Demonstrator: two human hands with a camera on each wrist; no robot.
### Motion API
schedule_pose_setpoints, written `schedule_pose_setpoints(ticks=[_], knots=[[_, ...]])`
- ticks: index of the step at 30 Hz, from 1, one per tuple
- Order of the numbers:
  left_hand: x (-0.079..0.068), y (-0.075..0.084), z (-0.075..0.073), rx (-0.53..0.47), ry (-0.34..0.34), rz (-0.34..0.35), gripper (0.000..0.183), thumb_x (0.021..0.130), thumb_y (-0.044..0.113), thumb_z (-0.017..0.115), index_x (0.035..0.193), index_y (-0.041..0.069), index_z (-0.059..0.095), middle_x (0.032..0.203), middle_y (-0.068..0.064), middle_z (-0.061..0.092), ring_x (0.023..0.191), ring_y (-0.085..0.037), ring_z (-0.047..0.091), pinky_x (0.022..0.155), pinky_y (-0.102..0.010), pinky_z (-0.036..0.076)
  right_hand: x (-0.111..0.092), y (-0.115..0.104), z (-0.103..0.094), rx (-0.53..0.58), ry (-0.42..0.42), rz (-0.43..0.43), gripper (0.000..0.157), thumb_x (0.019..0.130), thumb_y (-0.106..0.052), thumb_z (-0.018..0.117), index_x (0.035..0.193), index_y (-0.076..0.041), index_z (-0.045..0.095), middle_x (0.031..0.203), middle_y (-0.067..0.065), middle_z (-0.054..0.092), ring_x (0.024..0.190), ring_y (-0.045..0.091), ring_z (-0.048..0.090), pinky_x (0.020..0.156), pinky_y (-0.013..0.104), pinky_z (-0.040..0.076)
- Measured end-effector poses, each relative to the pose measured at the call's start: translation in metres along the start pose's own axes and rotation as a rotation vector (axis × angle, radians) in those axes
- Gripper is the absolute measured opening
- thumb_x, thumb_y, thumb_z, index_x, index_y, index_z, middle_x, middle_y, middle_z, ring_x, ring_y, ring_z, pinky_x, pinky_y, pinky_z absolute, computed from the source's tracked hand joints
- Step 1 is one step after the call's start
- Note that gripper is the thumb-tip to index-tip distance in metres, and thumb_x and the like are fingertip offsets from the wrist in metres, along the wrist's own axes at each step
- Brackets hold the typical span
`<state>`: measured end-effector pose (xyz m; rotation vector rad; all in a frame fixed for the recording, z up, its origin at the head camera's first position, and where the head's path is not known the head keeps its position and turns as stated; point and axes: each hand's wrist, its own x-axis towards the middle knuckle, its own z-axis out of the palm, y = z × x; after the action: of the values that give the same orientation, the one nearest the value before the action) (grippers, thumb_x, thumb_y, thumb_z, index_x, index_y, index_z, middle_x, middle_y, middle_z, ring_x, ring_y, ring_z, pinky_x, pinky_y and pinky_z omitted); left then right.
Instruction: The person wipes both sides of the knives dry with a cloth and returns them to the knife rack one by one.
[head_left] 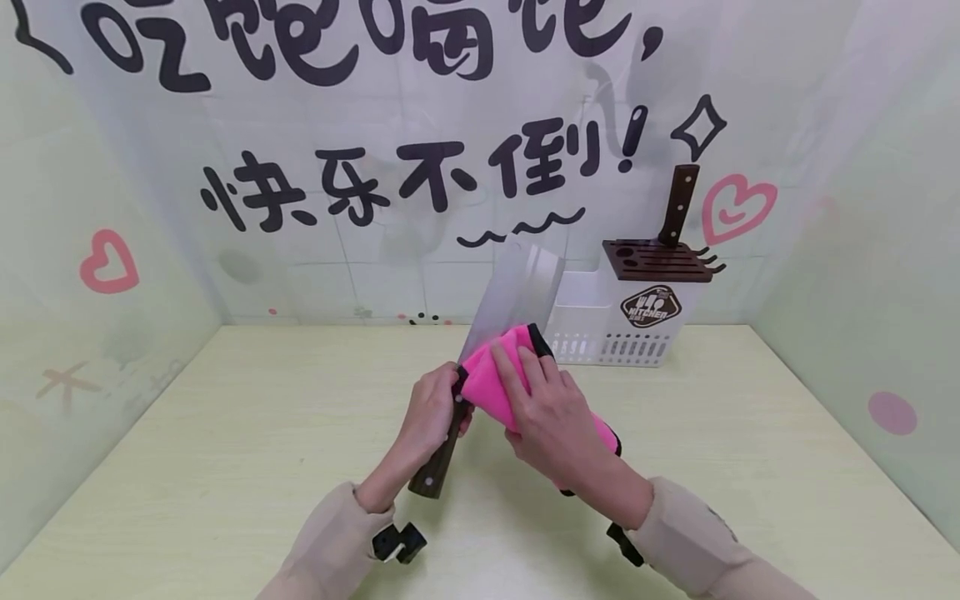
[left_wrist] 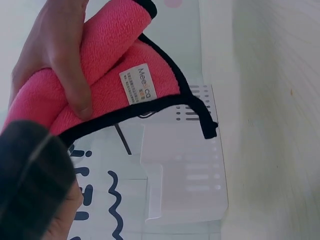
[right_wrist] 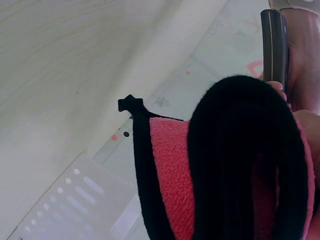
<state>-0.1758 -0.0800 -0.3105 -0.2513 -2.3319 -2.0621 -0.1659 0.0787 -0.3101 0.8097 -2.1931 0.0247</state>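
Observation:
My left hand [head_left: 429, 414] grips the dark riveted handle [head_left: 441, 462] of a cleaver, which is tilted with its broad metal blade [head_left: 512, 283] pointing up and away. My right hand [head_left: 555, 412] holds a folded pink cloth [head_left: 491, 392] with black edging against the lower blade, near the handle. In the left wrist view, the right thumb lies over the cloth [left_wrist: 110, 45], and a white label [left_wrist: 138, 84] shows on it. The cloth hides part of the blade and, in the right wrist view, most of my right hand.
Behind the blade, a white perforated holder [head_left: 577, 321] stands against the back wall. Its brown slotted top [head_left: 652, 262] has a knife handle [head_left: 678, 204] sticking up. Printed walls enclose the pale table [head_left: 300, 442] at the back and sides.

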Motion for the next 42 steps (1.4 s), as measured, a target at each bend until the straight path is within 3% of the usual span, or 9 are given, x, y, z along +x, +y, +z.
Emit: schedule_pose_setpoints(ticks=[6,11,19,27,34,42], knots=[[0.001,-0.001,-0.001,-0.005,0.0,-0.009,0.03,0.091,0.012,0.023,0.074,-0.002,0.044,0.051,-0.008,0.047,0.039,-0.015,0.042,0.037,-0.024,0.036,-0.004,0.006,-0.004,0.002,-0.014,-0.04,0.079,0.058,-0.02,0.077,0.128,-0.007,0.043,0.111,0.017,0.053,0.085,0.029,0.051,0.06,0.035,0.047],[0.001,0.0,-0.003,-0.001,-0.005,-0.009,0.031,0.091,0.013,0.023,0.076,-0.002,0.045,0.052,-0.009,0.047,0.039,-0.015,0.042,0.038,-0.024,0.037,-0.007,0.013,-0.004,0.007,0.032,-0.114,0.065,0.064,-0.011,0.071,0.126,-0.012,0.049,0.11,0.014,0.054,0.088,0.028,0.052,0.065,0.037,0.046],[0.0,0.003,-0.005,-0.015,-0.02,-0.009,0.031,0.091,0.013,0.023,0.077,-0.003,0.046,0.053,-0.009,0.047,0.04,-0.015,0.042,0.038,-0.024,0.037,-0.012,0.016,-0.003,0.005,0.078,-0.242,0.068,0.061,-0.007,0.071,0.125,-0.012,0.05,0.11,0.009,0.058,0.092,0.026,0.052,0.067,0.035,0.043],[-0.001,0.003,-0.005,-0.049,-0.032,-0.028,0.028,0.089,0.011,0.024,0.078,-0.004,0.045,0.056,-0.009,0.047,0.04,-0.014,0.041,0.037,-0.023,0.036,-0.011,0.019,-0.008,0.044,0.053,-0.248,0.065,0.061,-0.007,0.068,0.123,-0.006,0.05,0.111,0.006,0.059,0.092,0.024,0.051,0.069,0.034,0.042],[-0.002,0.003,-0.005,-0.047,-0.041,-0.014,0.029,0.089,0.011,0.024,0.077,-0.004,0.045,0.056,-0.009,0.048,0.04,-0.015,0.042,0.037,-0.023,0.037,-0.009,0.024,-0.013,0.1,0.03,-0.227,0.081,0.051,-0.013,0.076,0.126,-0.006,0.048,0.111,0.007,0.059,0.089,0.024,0.05,0.068,0.034,0.044],[-0.003,0.003,-0.005,-0.026,-0.049,-0.01,0.03,0.09,0.011,0.023,0.076,-0.003,0.045,0.056,-0.01,0.047,0.039,-0.014,0.041,0.037,-0.023,0.036,-0.006,0.03,-0.015,0.096,0.03,-0.203,0.081,0.053,-0.012,0.075,0.128,-0.009,0.045,0.108,0.009,0.058,0.086,0.024,0.051,0.071,0.035,0.046]])
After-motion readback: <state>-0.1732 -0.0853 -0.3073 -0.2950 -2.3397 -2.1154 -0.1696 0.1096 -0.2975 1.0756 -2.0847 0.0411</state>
